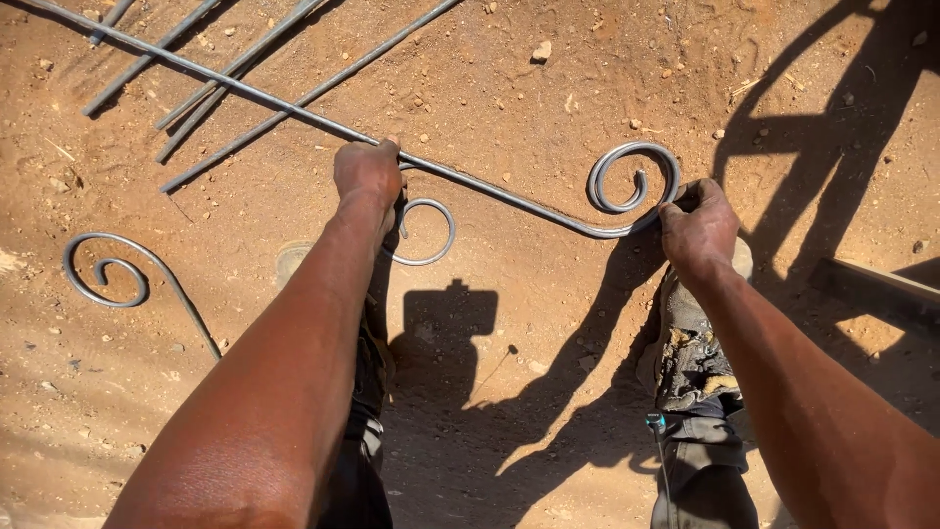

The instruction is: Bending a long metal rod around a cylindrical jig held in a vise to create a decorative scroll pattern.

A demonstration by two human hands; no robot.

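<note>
We stand on dusty red ground (pixel 509 88) with our legs apart. A few straight rods (pixel 245 64) lie up at the top, well away from our feet. The biggest thing we hold is the long bent rod (pixel 490 191), which runs from the top left down to a curl (pixel 634 186) on the right. Our left hand (pixel 368 171) is closed tight around its straight part, fingers wrapped over it. Our right hand (pixel 697 220) is closed on the outside of the curl.

We think the rod could spring or twist if one hand lets go, and the curl might pinch our right fingers. It could also drop on our right shoe (pixel 690 343), just below that hand. The small curl (pixel 423 232) beside our left hand could catch on it. Another curly piece (pixel 122 274) lies off to the left.
</note>
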